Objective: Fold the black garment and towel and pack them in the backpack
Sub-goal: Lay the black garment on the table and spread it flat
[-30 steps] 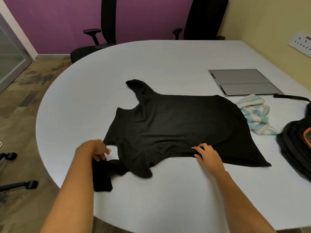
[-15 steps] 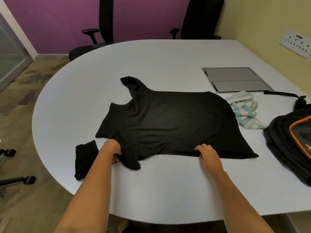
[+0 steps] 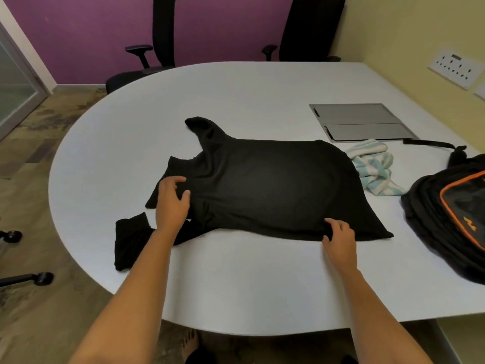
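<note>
The black garment (image 3: 273,185) lies spread on the white table (image 3: 249,279), neck end to the left, one sleeve pointing away and the other trailing to the table's near left edge. My left hand (image 3: 172,203) rests on its shoulder area with fingers spread. My right hand (image 3: 339,236) pinches the near hem. A crumpled white and light blue striped towel (image 3: 375,168) lies just right of the garment. The black backpack (image 3: 451,214) with orange trim lies at the right edge, partly out of view.
A grey flat panel (image 3: 359,122) is set in the table behind the towel. A black strap (image 3: 430,144) runs from it to the backpack. Two black office chairs (image 3: 162,30) stand behind the table. A socket plate (image 3: 456,68) is on the right wall.
My left hand let go of the near sleeve and moved up onto the garment's shoulder area. My right hand stayed on the near hem.
</note>
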Available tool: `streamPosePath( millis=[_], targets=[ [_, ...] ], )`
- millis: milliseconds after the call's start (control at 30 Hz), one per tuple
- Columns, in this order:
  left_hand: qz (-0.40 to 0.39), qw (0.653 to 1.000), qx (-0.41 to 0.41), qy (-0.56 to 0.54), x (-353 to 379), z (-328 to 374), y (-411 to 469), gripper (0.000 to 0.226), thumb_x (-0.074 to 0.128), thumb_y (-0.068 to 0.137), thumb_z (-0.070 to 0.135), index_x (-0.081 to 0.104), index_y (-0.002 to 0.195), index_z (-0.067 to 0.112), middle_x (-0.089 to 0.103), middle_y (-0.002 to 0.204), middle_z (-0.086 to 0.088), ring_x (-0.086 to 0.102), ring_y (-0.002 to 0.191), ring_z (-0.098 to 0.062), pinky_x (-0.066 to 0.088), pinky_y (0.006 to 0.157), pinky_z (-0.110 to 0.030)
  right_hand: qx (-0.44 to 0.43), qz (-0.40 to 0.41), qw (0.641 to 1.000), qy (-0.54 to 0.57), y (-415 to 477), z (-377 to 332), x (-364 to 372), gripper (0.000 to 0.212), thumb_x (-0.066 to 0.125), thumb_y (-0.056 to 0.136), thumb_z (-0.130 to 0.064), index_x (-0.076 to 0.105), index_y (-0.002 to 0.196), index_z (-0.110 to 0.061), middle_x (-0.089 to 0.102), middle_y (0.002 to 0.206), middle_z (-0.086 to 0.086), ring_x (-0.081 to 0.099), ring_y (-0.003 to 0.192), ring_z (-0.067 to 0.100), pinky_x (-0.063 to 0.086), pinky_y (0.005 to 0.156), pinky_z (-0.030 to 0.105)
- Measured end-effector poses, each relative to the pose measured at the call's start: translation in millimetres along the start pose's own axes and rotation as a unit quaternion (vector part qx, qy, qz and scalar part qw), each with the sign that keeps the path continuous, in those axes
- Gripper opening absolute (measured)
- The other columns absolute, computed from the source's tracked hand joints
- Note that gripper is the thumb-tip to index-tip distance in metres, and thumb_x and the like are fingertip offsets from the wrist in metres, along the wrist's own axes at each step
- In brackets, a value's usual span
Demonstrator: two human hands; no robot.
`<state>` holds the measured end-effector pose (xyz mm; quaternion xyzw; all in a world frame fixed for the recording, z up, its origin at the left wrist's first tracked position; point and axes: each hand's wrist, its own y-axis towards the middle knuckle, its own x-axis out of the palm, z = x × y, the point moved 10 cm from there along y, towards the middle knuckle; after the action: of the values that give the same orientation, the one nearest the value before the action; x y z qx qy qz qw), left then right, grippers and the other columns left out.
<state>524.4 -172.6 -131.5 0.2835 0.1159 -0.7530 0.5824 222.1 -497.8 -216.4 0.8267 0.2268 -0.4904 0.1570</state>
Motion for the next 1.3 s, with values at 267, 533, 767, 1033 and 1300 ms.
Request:
streamPosePath(
  millis=[267, 533, 767, 1033, 1300],
  targets=[
    [-0.018, 0.967, -0.120, 0.226, 26, -50, -70, 0.065, 0.077, 0.071, 0.045, 0.052, 0.119, 0.009, 0.054, 0.119, -0.009, 0.050, 0.113, -0.028, 0.040, 0.093, -0.041, 0.323, 0.094, 0.914, 0.226, -20, 64, -15, 0.053, 0.061, 0.090, -0.014, 0.039, 0.136, 0.002, 0.046, 0.135, 0.025, 0.044, 0.125, 0.039, 0.035, 0.104, 0.042],
    [-0.064, 0.972, -0.028, 0.226, 39, -34, -49, 0.018, 0.051, 0.093, 0.023, 0.054, 0.090, 0.005, 0.060, 0.085, -0.013, 0.059, 0.086, -0.034, 0.041, 0.073, -0.036, 0.306, 0.015, 0.914, 0.267, -20, 36, 7, 0.050, 0.061, 0.091, -0.015, 0.043, 0.136, 0.001, 0.051, 0.135, 0.020, 0.046, 0.126, 0.033, 0.036, 0.102, 0.034],
    [-0.127, 0.974, -0.172, -0.077, 21, -24, -19, 0.036, 0.043, 0.098, 0.034, 0.058, 0.104, 0.002, 0.059, 0.107, -0.013, 0.055, 0.107, -0.031, 0.043, 0.091, -0.038, 0.042, -0.057, 0.994, -0.079, -11, -3, 14, 0.061, 0.059, 0.090, -0.038, 0.036, 0.142, -0.016, 0.043, 0.140, 0.010, 0.043, 0.123, 0.029, 0.040, 0.098, 0.038],
    [-0.460, 0.799, -0.327, 0.208, -2, -81, -60, 0.115, 0.065, 0.057, 0.078, 0.035, 0.143, 0.007, 0.039, 0.146, -0.013, 0.050, 0.120, -0.031, 0.050, 0.090, -0.039, -0.050, -0.084, 0.967, -0.237, -5, 12, -4, 0.020, 0.047, 0.090, -0.006, 0.065, 0.098, -0.011, 0.061, 0.090, 0.004, 0.060, 0.088, 0.023, 0.038, 0.072, 0.025],
    [-0.457, 0.753, -0.232, 0.413, 14, -90, -44, 0.060, 0.060, 0.085, 0.051, 0.051, 0.127, 0.010, 0.056, 0.129, -0.008, 0.056, 0.114, -0.027, 0.043, 0.101, -0.040, 0.045, -0.066, 0.984, -0.156, 2, 38, -24, 0.018, 0.046, 0.093, -0.008, 0.063, 0.097, -0.006, 0.060, 0.103, 0.015, 0.057, 0.092, 0.029, 0.045, 0.073, 0.034]
  ],
)
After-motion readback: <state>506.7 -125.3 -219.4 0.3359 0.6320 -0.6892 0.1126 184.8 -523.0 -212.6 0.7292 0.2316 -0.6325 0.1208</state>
